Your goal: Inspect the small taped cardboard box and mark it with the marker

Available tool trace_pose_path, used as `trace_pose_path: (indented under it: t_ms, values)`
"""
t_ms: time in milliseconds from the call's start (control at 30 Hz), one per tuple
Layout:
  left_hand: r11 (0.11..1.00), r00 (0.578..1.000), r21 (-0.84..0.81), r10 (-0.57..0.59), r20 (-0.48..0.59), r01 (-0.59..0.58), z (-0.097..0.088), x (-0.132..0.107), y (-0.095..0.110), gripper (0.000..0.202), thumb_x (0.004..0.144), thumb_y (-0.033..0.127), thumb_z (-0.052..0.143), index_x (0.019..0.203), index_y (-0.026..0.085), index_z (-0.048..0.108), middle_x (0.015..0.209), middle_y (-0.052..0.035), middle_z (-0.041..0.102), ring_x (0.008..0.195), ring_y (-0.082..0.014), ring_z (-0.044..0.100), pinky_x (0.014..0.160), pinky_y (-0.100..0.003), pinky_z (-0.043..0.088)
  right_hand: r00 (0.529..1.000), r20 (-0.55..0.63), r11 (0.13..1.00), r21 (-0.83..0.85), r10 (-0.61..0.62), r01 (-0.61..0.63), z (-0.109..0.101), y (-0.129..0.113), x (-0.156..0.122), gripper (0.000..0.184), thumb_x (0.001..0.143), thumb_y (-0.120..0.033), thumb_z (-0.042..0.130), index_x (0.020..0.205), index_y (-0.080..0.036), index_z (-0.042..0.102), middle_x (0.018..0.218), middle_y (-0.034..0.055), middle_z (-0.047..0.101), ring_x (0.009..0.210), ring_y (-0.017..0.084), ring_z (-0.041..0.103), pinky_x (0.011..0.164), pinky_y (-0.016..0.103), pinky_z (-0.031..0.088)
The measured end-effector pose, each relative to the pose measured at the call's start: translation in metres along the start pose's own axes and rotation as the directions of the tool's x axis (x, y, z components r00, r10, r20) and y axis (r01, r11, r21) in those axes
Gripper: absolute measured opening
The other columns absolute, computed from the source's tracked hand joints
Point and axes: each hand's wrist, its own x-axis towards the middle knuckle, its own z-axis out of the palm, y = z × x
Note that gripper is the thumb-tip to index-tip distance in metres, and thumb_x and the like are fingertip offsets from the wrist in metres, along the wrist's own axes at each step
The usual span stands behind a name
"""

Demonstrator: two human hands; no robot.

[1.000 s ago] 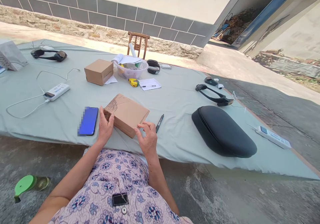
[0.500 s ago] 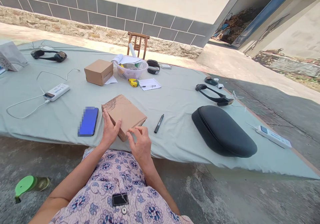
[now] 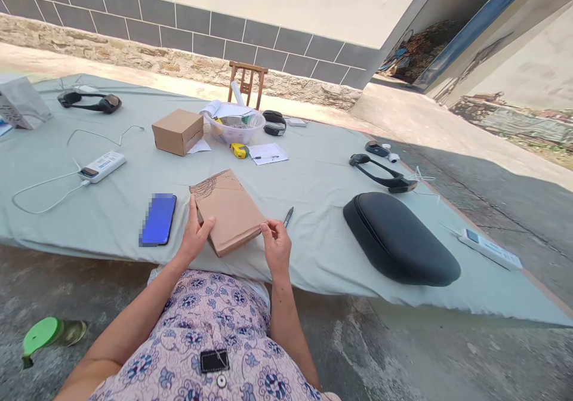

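Note:
A brown cardboard box (image 3: 233, 210) with dark curved pen lines on its far left corner lies at the near edge of the cloth-covered table. My left hand (image 3: 196, 232) grips its left side, thumb on the top face and fingers along the edge. At the near right corner, my right hand (image 3: 276, 244) pinches the box's edge between thumb and fingers. Just beyond that hand lies a black marker (image 3: 289, 216), its lower part hidden by the hand. A phone (image 3: 159, 219) rests left of the box.
A black hard case (image 3: 398, 240) stands to the right, with black smart glasses (image 3: 385, 174) behind it. Farther back are a second cardboard box (image 3: 178, 131), a plastic basket (image 3: 236, 127), a yellow tape measure (image 3: 239, 150) and paper (image 3: 268, 153). A cabled power bank (image 3: 102, 166) lies left.
My right hand has slid right along the box's near edge to its right corner. The box has shifted slightly right, and the right hand now covers part of the marker.

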Motion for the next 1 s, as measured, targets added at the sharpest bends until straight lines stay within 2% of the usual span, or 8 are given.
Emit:
trace_pose_path:
  t_ms: [133, 300, 367, 467, 600, 700, 833, 1000]
  values:
    - [0.993, 0.992, -0.05, 0.114, 0.05, -0.111, -0.003, 0.0, 0.004, 0.092, 0.093, 0.044, 0.052, 0.161, 0.022, -0.005, 0.169, -0.0122, 0.014, 0.155, -0.0272, 0.024, 0.123, -0.043, 0.033, 0.998, 0.046, 0.999, 0.035, -0.043, 0.041, -0.01, -0.004, -0.006, 0.035, 0.087, -0.053, 0.061, 0.093, -0.019, 0.068, 0.091, 0.0049, 0.071, 0.087, 0.019, 0.066, 0.079, 0.034, 0.056]
    - [0.962, 0.96, -0.04, 0.273, 0.067, -0.271, -0.008, 0.002, 0.015, 0.093, 0.091, 0.047, 0.056, 0.161, 0.028, -0.003, 0.171, -0.0092, 0.008, 0.156, -0.027, 0.02, 0.125, -0.042, 0.029, 0.97, 0.24, 0.992, 0.116, 0.026, -0.056, -0.019, 0.005, -0.006, 0.032, 0.08, -0.046, 0.069, 0.098, -0.02, 0.067, 0.098, 0.0054, 0.072, 0.09, 0.019, 0.068, 0.077, 0.032, 0.056]
    - [0.95, 0.945, -0.028, 0.313, 0.1, -0.311, -0.01, 0.001, 0.018, 0.092, 0.091, 0.047, 0.058, 0.161, 0.028, 0.001, 0.171, -0.009, 0.008, 0.156, -0.0275, 0.017, 0.125, -0.043, 0.026, 0.957, 0.284, 0.991, 0.098, 0.057, -0.088, -0.02, 0.01, -0.006, 0.029, 0.078, -0.046, 0.07, 0.09, -0.019, 0.066, 0.087, 0.0025, 0.07, 0.08, 0.017, 0.065, 0.072, 0.029, 0.054]
    - [0.939, 0.925, -0.006, 0.339, 0.173, -0.343, -0.012, -0.002, 0.018, 0.087, 0.09, 0.04, 0.059, 0.161, 0.028, 0.01, 0.17, -0.0091, 0.014, 0.155, -0.0278, 0.02, 0.125, -0.044, 0.028, 0.952, 0.301, 0.993, 0.088, 0.054, -0.084, -0.018, 0.017, -0.005, 0.033, 0.08, -0.05, 0.066, 0.071, -0.019, 0.061, 0.07, -0.0007, 0.063, 0.067, 0.014, 0.057, 0.066, 0.026, 0.05]
    - [0.931, 0.913, 0.042, 0.345, 0.216, -0.362, -0.014, -0.005, 0.011, 0.083, 0.089, 0.031, 0.058, 0.161, 0.028, 0.016, 0.167, -0.0104, 0.024, 0.152, -0.0274, 0.03, 0.121, -0.044, 0.036, 0.968, 0.249, 0.984, 0.174, -0.023, -0.021, -0.012, 0.023, -0.001, 0.041, 0.082, -0.057, 0.061, 0.066, -0.019, 0.056, 0.072, 0.0004, 0.063, 0.069, 0.014, 0.056, 0.067, 0.027, 0.05]
    - [0.929, 0.913, 0.048, 0.351, 0.207, -0.368, -0.012, -0.005, 0.004, 0.084, 0.086, 0.027, 0.058, 0.16, 0.028, 0.018, 0.166, -0.0104, 0.027, 0.152, -0.0266, 0.032, 0.121, -0.045, 0.036, 0.986, 0.163, 0.977, 0.215, -0.041, 0.006, -0.008, 0.023, 0.004, 0.04, 0.08, -0.06, 0.064, 0.079, -0.02, 0.061, 0.076, 0.0011, 0.065, 0.071, 0.015, 0.058, 0.065, 0.027, 0.051]
    - [0.9, 0.896, 0.091, 0.408, 0.173, -0.427, -0.005, -0.004, -0.007, 0.083, 0.083, 0.02, 0.055, 0.159, 0.026, 0.021, 0.164, -0.0122, 0.031, 0.149, -0.0262, 0.037, 0.12, -0.045, 0.039, 0.995, 0.033, 0.976, 0.201, -0.089, 0.081, -0.007, 0.013, 0.008, 0.053, 0.083, -0.059, 0.063, 0.12, -0.02, 0.059, 0.101, 0.0078, 0.069, 0.083, 0.017, 0.066, 0.073, 0.031, 0.056]
    - [0.859, 0.874, 0.168, 0.463, 0.146, -0.483, 0.0, -0.005, -0.009, 0.078, 0.087, 0.016, 0.046, 0.158, 0.028, 0.017, 0.159, -0.0143, 0.039, 0.144, -0.0255, 0.045, 0.11, -0.044, 0.049, 0.979, -0.005, 0.976, -0.079, -0.203, 0.202, -0.014, -0.014, 0.004, 0.068, 0.088, -0.057, 0.059, 0.146, -0.023, 0.044, 0.113, 0.0087, 0.068, 0.08, 0.015, 0.067, 0.071, 0.029, 0.057]
